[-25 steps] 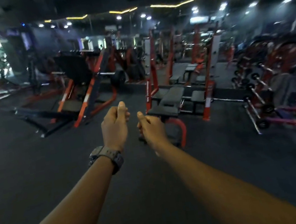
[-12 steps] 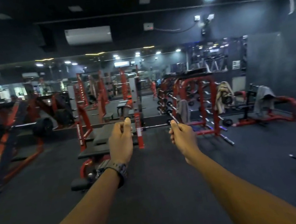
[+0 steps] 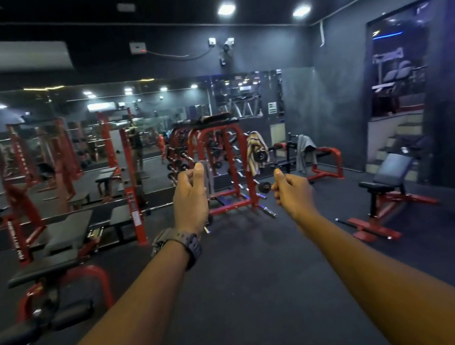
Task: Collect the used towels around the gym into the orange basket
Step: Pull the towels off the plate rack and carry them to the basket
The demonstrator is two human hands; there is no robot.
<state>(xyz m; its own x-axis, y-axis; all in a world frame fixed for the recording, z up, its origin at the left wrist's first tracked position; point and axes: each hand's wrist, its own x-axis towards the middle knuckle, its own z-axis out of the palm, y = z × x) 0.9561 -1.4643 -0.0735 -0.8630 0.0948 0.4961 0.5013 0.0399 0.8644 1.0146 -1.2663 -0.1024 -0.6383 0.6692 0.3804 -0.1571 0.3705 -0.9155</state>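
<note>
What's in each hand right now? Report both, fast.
Left hand: fingers curled, grip closed, holding nothing visible.
Right hand: fingers curled, grip closed, holding nothing visible.

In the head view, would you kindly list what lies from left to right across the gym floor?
Flat bench → left hand → striped towel → right hand → grey towel → incline bench.

A red barbell rack [image 3: 219,155] stands before the wall mirror [image 3: 66,131], an incline bench [image 3: 389,177] to its right.
</note>
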